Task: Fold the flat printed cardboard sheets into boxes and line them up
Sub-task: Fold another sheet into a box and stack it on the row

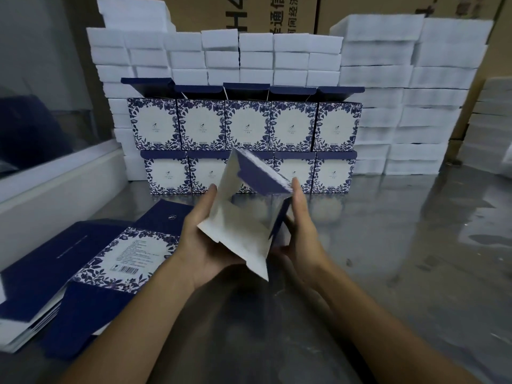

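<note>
Held up over the middle of the steel counter, a half-opened box – white inside, dark blue on its flaps – tilted, with its open end facing the camera. Cradled from below and from the left by the left hand, thumb up along the white left wall, fingers hidden beneath the lower flap. Gripped on the other side by the right hand, fingers pressed along the right wall, one fingertip reaching up to the blue top flap. Between the two palms, nothing but that box, clear of the counter surface. At the near left corner of the counter, a stack of flat printed sheets, the top one showing a floral border, a barcode and dark blue panels, just beside the left forearm. Toward the far edge, behind the held box, finished boxes lined up in two tiers – five across the upper tier, lids standing open; the lower tier partly hidden by the held box. Behind and to both sides of them, white foam blocks piled high, with brown cartons at the very back.
</note>
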Demonstrator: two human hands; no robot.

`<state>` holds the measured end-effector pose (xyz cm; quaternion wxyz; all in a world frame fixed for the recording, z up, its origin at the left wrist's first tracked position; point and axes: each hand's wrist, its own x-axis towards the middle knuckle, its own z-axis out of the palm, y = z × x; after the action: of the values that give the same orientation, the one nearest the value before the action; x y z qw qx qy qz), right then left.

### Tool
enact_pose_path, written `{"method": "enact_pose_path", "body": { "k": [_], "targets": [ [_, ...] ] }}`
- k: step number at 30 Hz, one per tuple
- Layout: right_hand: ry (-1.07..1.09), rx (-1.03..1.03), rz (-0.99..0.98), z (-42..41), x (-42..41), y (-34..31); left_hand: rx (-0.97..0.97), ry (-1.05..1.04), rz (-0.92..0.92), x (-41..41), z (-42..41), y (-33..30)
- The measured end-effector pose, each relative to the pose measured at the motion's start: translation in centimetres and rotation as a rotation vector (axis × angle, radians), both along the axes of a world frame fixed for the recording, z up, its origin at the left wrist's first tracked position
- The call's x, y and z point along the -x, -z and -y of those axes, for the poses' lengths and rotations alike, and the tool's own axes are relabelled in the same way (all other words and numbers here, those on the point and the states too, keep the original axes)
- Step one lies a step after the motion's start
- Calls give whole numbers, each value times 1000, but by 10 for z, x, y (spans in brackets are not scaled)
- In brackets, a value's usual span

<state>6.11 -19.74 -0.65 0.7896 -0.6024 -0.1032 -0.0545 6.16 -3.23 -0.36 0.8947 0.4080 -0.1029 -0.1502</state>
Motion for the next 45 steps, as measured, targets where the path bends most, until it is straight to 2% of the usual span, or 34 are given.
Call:
{"method": "enact_pose_path", "body": {
  "k": [4, 10, 14, 17, 23, 31, 35, 38, 42, 45],
  "targets": [
    [-79, -358, -152, 11, 0, -6, -79, -97, -16, 0, -6, 1],
    [-140, -648, -277, 35, -8, -4, -56, -195, -35, -3, -16, 1],
    [-140, -625, -349, 46, -11, -4, 49, -348, -120, -3, -25, 0],
    [-113, -682, -396, 45, -13, -3, 94, -386, -150, -2, -25, 0],
    [-120, -678, -391, 40, -12, -1, -105, -416, -144, -4, -15, -2],
    [-54, -768, -248, 62, -25, 5, -144, -434, -93, -6, -17, -6],
    [-96, -717, -202, 71, -30, 6, -326, -505, -33, -13, -25, -6],
    [-238, -524, -206, 68, -22, 0, -474, -569, 2, -20, -36, -5],
    [-255, -477, -247, 62, -13, -8, -500, -586, 7, -24, -41, 1],
    [-229, -422, -225, 56, -8, -14, -444, -523, 20, -18, -33, 1]
  ]
}}
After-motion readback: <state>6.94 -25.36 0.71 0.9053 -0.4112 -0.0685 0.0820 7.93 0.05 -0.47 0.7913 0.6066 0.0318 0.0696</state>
